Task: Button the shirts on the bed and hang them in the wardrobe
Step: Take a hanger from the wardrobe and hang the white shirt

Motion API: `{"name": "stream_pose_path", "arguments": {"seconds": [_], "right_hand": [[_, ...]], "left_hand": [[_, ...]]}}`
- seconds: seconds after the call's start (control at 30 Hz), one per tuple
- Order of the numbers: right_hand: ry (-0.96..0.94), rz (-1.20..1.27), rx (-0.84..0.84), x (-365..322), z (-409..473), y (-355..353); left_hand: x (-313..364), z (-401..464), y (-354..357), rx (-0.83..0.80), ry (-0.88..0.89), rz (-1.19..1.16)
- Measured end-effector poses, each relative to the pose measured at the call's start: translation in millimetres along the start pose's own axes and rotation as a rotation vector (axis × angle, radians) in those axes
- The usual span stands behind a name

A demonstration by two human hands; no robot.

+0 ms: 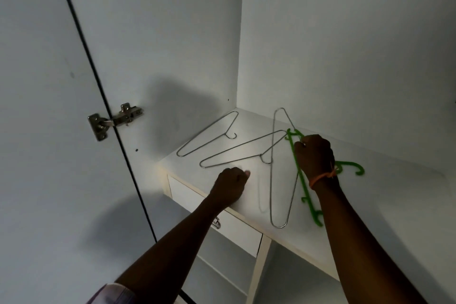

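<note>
Wardrobe shelf (370, 195): right hand (315, 155) grips green plastic hanger (302, 185), left hand (230, 184) clenched.

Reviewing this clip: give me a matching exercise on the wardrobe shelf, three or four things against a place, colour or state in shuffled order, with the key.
Things:
1. green plastic hanger
2. left hand
3. leftmost wire hanger
4. door hinge

States:
A. curled on the shelf front, holding nothing visible
B. lying untouched near the back corner
C. gripped by the right hand
D. metal, fixed where door meets side panel

Pairs: 1-C, 2-A, 3-B, 4-D
</note>
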State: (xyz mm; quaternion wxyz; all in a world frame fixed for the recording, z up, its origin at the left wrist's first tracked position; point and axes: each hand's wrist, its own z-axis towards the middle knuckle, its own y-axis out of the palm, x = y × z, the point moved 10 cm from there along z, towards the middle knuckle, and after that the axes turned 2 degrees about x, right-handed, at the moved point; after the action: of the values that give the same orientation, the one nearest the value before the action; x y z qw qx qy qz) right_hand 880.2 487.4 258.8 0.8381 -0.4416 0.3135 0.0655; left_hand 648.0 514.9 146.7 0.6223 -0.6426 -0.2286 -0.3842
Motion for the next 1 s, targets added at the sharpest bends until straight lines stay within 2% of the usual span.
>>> {"name": "stream_pose_path", "arguments": {"seconds": [0.07,0.1,0.13,0.2,0.3,0.4,0.5,0.6,0.73,0.87,1.0], "right_hand": [[-0.106,0.094,0.016,-37.2,-5.3,5.5],[-0.144,0.167,0.008,-53.7,-11.1,12.2],[-0.166,0.258,-0.019,-69.4,-19.4,22.5],[-0.211,0.443,-0.035,-95.6,-40.4,39.6],[-0.312,0.631,-0.032,-134.9,-83.2,55.1],[-0.437,0.767,-0.091,-182.1,-142.4,76.4],[-0.551,0.875,-0.114,-225.1,-208.4,80.7],[-0.542,0.991,-0.229,-263.5,-272.8,87.3],[-0.626,1.077,-0.340,-322.7,-376.1,72.2],[-0.747,1.111,-0.485,-379.7,-479.3,59.7],[-0.822,1.075,-0.639,-429.4,-570.1,65.0]], "left_hand": [[-0.4,-10.0,-1.0,-0.053,-0.192,-0.509],[6.2,-15.2,-6.6,-0.055,-0.200,-0.640],[13.1,-21.8,-20.1,-0.016,-0.157,-0.667],[11.4,-40.8,-55.0,0.144,-0.070,-0.643],[-16.9,-90.3,-103.5,0.355,-0.099,-0.608],[-54.6,-152.8,-143.5,0.471,-0.178,-0.551],[-78.5,-220.0,-179.7,0.596,-0.176,-0.468],[-95.0,-291.4,-215.4,0.749,-0.130,-0.349],[-126.7,-401.3,-261.4,0.953,-0.165,-0.338],[-149.6,-504.0,-302.1,1.086,-0.173,-0.297],[-192.4,-589.5,-331.7,1.217,-0.285,-0.299]]}}
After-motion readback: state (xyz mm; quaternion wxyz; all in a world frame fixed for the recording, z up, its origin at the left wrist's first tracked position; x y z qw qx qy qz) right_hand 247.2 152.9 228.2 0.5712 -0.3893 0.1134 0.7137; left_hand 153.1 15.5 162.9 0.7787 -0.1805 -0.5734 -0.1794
